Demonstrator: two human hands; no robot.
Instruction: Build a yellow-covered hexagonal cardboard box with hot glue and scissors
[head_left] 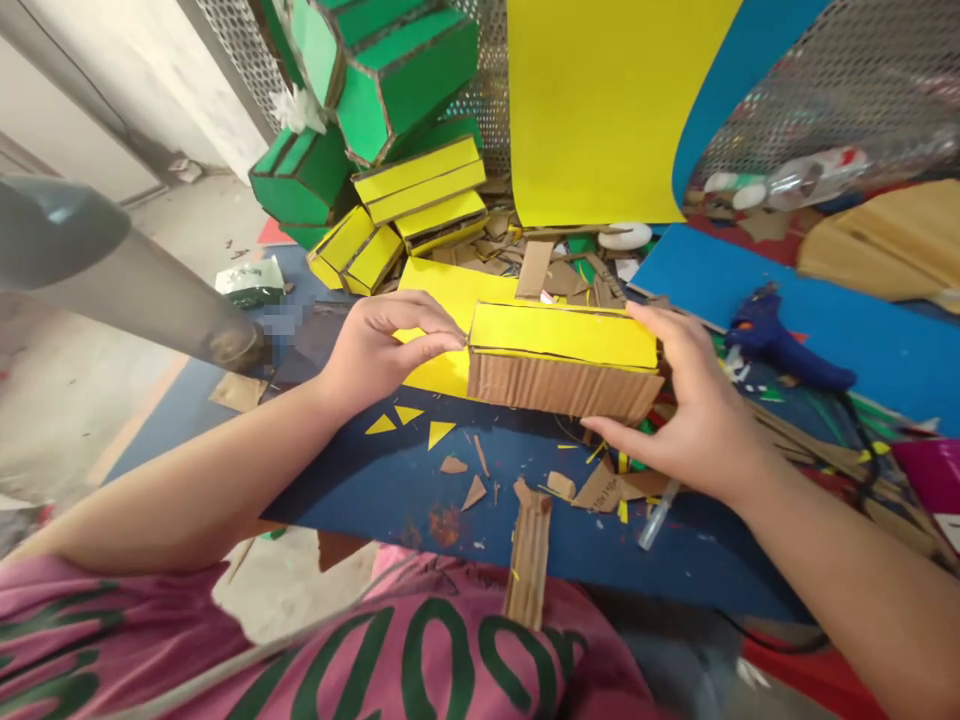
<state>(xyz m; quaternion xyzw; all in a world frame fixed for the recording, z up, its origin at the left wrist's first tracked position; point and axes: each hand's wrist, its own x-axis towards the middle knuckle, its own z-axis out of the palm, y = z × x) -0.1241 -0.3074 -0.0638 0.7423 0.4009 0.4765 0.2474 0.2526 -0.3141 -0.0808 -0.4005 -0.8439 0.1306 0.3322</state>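
Note:
A long cardboard box (562, 385) is held above the table, its top faced in yellow and its near side bare brown corrugated board. At the box's left end, my left hand (390, 345) pinches the upper corner between thumb and fingertips. My right hand (694, 400) grips the other end, fingers over the far top edge and thumb low on the near side. Beneath and behind the box lies a yellow sheet (435, 285). Small yellow triangles (441, 434) are scattered just in front of it.
Yellow blocks (420, 180) and green blocks (409, 80) are piled at the back left. A blue glue gun (787, 340) rests on a blue sheet (900, 350) at right. Cardboard scraps (598, 487) litter the table (420, 490); a grey post (135, 270) rises at left.

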